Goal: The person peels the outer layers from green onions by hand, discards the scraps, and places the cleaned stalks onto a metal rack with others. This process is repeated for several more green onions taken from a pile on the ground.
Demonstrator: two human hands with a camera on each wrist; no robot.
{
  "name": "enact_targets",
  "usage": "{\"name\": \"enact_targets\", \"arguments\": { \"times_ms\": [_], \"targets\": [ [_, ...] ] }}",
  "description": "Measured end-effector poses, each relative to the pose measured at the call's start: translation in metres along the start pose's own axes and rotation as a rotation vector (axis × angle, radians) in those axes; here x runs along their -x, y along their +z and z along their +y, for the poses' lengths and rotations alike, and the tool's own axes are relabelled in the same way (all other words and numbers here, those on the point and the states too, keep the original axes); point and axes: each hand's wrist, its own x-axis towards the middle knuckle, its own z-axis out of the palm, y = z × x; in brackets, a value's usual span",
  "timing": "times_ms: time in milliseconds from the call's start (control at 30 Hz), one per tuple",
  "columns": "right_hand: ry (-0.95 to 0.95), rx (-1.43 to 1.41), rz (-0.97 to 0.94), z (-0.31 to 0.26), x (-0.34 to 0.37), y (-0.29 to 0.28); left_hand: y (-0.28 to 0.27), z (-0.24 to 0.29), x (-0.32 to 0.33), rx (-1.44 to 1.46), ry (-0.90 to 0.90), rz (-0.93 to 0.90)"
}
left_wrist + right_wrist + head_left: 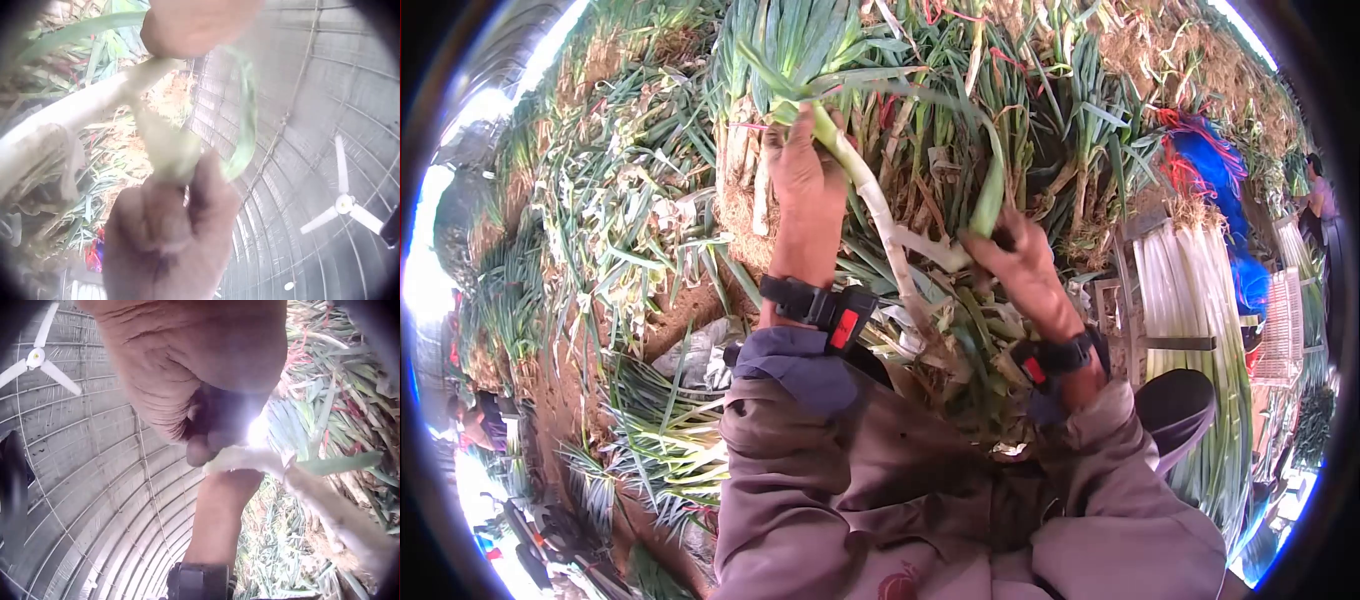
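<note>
A long leek (880, 215) with a white stem slants down from my left hand (805, 190), whose fingers and thumb grip it just below its green leaves. To the right, my right hand (1022, 268) pinches a loose green leaf (990, 195), which bends up and over toward the leek's top. A pale strip (930, 248) joins the stem to the right fingers. In the left wrist view, the pinched leaf piece (172, 147) fans out from the stem (69, 112), blurred. The right wrist view shows the leek stem (337, 515) beyond the right palm (194, 356); its fingertips are partly hidden.
Bundled leeks with roots (745, 215) stand ahead of the hands. Peeled white leeks (1190, 285) lie at the right, beside blue material (1215, 160) and a crate (1278, 330). Loose leaves (620, 200) cover the left ground. Peelings (945, 365) lie below the hands.
</note>
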Motion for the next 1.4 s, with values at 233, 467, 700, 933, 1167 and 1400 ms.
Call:
{"name": "enact_targets", "arguments": {
  "times_ms": [233, 467, 700, 933, 1167, 1400],
  "targets": [
    [0.154, 0.945, -0.383, 0.167, 0.061, -0.037, -0.006, 0.003, -0.008, -0.047, 0.145, 0.001],
    [-0.386, 0.488, 0.228, 0.035, -0.023, 0.022, 0.011, -0.04, -0.001, 0.039, 0.006, 0.022],
    [-0.573, 0.581, 0.447, 0.05, -0.057, 0.036, 0.048, -0.06, 0.033, -0.182, -0.062, -0.065],
    [-0.266, 0.122, -0.02, 0.038, -0.046, -0.009, 0.05, -0.061, 0.041, -0.454, -0.431, -0.287],
    [-0.478, 0.437, 0.225, 0.025, -0.036, -0.02, 0.05, -0.07, 0.051, -0.399, -0.411, -0.243],
    [-0.303, 0.29, 0.082, 0.014, -0.043, -0.023, 0.049, -0.065, 0.048, -0.268, -0.426, -0.291]
  ]
}}
